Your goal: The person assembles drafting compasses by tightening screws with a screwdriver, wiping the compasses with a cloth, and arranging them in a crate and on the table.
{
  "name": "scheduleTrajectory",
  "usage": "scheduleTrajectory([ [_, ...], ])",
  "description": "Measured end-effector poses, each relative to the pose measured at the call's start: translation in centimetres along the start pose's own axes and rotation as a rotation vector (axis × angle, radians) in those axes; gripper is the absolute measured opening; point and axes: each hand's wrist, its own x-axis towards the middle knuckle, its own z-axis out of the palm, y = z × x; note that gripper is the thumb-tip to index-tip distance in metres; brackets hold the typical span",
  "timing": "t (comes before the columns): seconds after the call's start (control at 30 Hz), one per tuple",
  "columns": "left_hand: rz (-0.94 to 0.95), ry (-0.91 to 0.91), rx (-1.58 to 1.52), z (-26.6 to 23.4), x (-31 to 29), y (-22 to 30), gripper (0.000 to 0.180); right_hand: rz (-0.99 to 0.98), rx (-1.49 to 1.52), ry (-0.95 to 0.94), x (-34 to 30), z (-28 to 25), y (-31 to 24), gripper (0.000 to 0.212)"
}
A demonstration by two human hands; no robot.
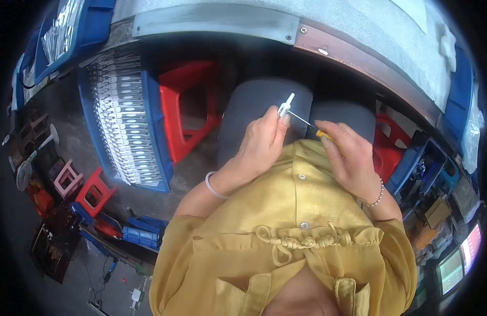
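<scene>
Above my lap, my left hand [260,139] pinches a small white plastic piece [287,102] with a narrow tapered tip that points up and away from me. Its lower end is hidden by my thumb and fingers. My right hand [351,155] is closed around the yellow and black handle of a screwdriver [323,135]. The thin metal shaft runs left toward the white piece, and its tip meets or nearly meets the piece's side next to my left thumb. Whether the tip sits in a screw is too small to tell.
Left of my legs stands a blue crate [151,108] with rows of similar white pieces [122,118]. Beside it is a red stool [172,116]. A metal-edged worktable [217,21] spans the far side, with another blue bin [98,23] at its left. More blue bins [438,158] stand at right.
</scene>
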Motion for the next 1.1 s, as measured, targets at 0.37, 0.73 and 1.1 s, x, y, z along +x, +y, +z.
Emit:
scheduleTrajectory([
  [0.37,0.049,0.096,0.32,1.0,0.5,-0.9,0.019,0.786,0.873,0.014,0.8,1.5,1.5,0.021],
  [0.73,-0.01,0.084,0.223,1.0,1.4,-0.6,0.019,-0.113,-0.209,-0.182,3.3,-0.1,1.2,0.03],
  [1.1,0.055,0.125,0.375,1.5,1.7,-1.6,0.019,0.507,0.66,-0.074,2.4,0.7,1.8,0.02],
])
